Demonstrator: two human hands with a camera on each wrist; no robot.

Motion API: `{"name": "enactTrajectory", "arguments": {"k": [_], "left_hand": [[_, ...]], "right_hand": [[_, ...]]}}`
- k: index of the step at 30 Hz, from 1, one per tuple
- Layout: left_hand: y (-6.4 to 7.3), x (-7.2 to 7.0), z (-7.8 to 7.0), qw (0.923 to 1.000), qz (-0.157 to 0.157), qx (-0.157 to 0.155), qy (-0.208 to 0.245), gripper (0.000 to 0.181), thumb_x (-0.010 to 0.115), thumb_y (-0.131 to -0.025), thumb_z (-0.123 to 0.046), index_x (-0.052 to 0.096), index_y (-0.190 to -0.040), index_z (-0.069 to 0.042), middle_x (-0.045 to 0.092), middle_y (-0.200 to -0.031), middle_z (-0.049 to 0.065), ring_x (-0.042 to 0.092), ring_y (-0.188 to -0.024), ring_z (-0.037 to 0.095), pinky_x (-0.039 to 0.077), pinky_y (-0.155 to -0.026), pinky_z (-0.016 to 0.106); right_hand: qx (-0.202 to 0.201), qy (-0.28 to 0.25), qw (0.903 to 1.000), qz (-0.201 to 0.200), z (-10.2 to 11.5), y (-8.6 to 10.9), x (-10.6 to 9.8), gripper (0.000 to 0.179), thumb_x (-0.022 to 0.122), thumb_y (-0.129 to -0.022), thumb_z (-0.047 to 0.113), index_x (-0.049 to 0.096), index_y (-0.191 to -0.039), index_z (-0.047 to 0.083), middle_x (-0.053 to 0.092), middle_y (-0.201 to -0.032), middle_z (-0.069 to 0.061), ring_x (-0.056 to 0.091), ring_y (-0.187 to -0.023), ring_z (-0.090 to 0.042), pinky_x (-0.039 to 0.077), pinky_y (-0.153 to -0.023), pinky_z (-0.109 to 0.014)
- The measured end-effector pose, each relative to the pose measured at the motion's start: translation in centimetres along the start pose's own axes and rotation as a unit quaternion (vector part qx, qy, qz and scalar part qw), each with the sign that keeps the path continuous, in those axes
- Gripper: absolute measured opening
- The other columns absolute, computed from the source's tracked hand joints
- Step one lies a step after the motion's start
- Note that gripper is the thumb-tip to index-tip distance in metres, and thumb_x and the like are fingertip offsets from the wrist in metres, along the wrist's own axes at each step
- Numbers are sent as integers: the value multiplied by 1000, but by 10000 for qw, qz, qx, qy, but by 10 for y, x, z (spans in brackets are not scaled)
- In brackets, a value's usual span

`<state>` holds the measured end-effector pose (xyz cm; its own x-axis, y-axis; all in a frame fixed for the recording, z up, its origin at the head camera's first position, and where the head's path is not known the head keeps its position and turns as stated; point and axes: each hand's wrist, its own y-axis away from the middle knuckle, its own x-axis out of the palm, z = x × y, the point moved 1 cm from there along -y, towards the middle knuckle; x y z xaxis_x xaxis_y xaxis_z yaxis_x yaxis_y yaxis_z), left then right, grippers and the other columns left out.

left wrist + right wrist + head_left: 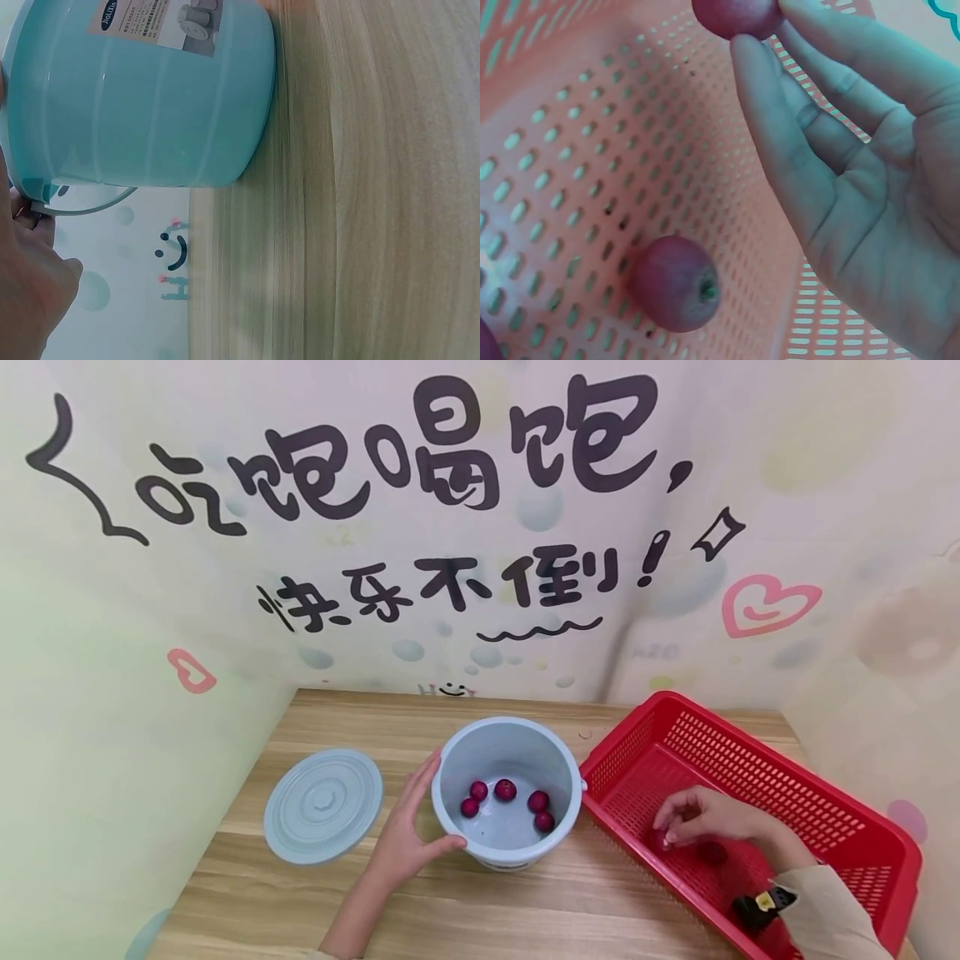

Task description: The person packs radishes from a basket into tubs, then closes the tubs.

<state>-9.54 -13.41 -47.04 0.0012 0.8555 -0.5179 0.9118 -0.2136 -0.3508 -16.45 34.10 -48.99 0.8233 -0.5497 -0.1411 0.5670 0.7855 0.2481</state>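
A light blue bucket [510,750] stands upright on the table, several small dark-red apples [506,790] on its bottom. My left hand [408,845] holds its left side, thumb on the near rim and fingers by the handle joint [39,187]. My right hand [703,817] is inside the red basket [637,785]. Its thumb and fingertips pinch a small red apple [736,16], partly cut off by the top of the right wrist view. Below the hand, another apple [676,283] lies on the basket's slotted bottom. Part of one more apple [487,346] shows at the lower left.
The round blue lid [322,806] lies flat on the table left of the bucket. At the right, the long basket stands slanted close to the bucket, its high walls around my right hand. A printed wall [450,652] rises behind the wooden table [555,902].
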Motion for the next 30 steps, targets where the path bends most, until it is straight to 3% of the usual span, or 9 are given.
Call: {"name": "enactTrajectory", "arguments": {"k": [11, 15, 19, 26, 27, 30], "left_hand": [[1, -1, -2, 9999, 42, -127, -46, 109, 75, -72, -70, 26, -159, -25, 27, -166, -4, 28, -152, 32, 2, -125, 16], [1, -2, -2, 9998, 62, -198, -68, 110, 75, -71, -70, 26, -159, -26, 27, -166, -6, 28, -152, 31, 9, -130, 39], [1, -2, -2, 9998, 53, -180, -82, 110, 76, -71, -69, 26, -159, -26, 28, -166, -6, 28, -152, 33, 15, -124, 63], [1, -2, -2, 9998, 51, -163, -84, 110, 78, -71, -66, 27, -159, -25, 28, -165, -5, 28, -152, 33, 15, -126, 57], [1, -2, -2, 9998, 54, -155, -90, 110, 79, -70, -66, 27, -159, -25, 28, -165, -5, 28, -152, 34, 16, -123, 63], [1, -2, -3, 9998, 51, -161, -83, 110, 79, -70, -66, 27, -159, -25, 29, -165, -4, 29, -151, 34, 16, -122, 66]], "right_hand": [[-642, 410, 9968, -241, 34, -3, -5, 17, 58, -95, -3, 64, -110, -8, 76, -95, -6, 71, -81, -10, 64, -75, -31], [-839, 571, 9944, -296, 49, -7, -3, 18, 59, -94, -3, 66, -111, -2, 76, -98, -7, 72, -84, -16, 64, -77, -32], [-1042, 744, 9910, -396, 65, -13, 0, 20, 61, -93, -4, 67, -112, 1, 75, -100, -4, 72, -85, -20, 64, -77, -33], [-1244, 1102, 9837, -687, 96, -23, 14, 23, 67, -90, -1, 68, -112, 5, 74, -104, -1, 71, -88, -16, 64, -77, -30], [-1253, 1124, 9832, -711, 100, -25, 16, 24, 68, -89, -1, 68, -112, 5, 74, -104, 0, 71, -88, -16, 64, -77, -30], [-1306, 1121, 9826, -692, 111, -31, 21, 23, 68, -89, -1, 68, -112, 5, 75, -104, -1, 72, -89, -17, 64, -78, -30]]}}
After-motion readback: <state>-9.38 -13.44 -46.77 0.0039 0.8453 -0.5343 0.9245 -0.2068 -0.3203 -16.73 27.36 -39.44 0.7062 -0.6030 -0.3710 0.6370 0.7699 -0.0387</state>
